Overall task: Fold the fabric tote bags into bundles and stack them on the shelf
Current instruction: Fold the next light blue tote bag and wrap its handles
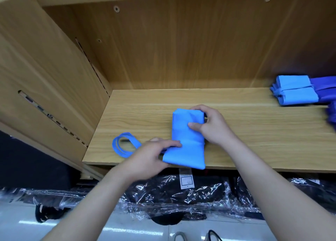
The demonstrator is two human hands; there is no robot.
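A light-blue fabric tote bag [187, 144], folded into a narrow, thick strip, lies on the pale wood-grain shelf board [254, 131]. Its long axis runs roughly from 12 to 6 o'clock, and its near end reaches the board's front edge. The right hand [211, 126] sits at the strip's 1 o'clock corner. Its fingers curl over the far end, where the cloth is doubled back, and its thumb presses down on top, so it grips that folded end. The left hand [154, 150] comes in from 8 o'clock. Its fingers lie nearly straight across a crease low on the strip and press it flat, though I cannot tell whether the thumb also catches cloth underneath. The bag's flat handle loops [123, 146] trail out at 9 o'clock, slack and curled on the wood just beyond the left hand. The next fold or roll probably runs along the long axis toward the person, and the right hand is already on the end that would travel. The handles are nearest the left hand, which looks best placed to wrap them round the roll. The cloth is matte, soft and slightly springy, so it may unfold if released. Tied light-blue bundles [292, 92] are stacked at 2 o'clock from the right hand, well apart from it, with darker blue fabric [323, 87] beside them. Dark goods wrapped in clear plastic [181, 195] lie below the shelf.
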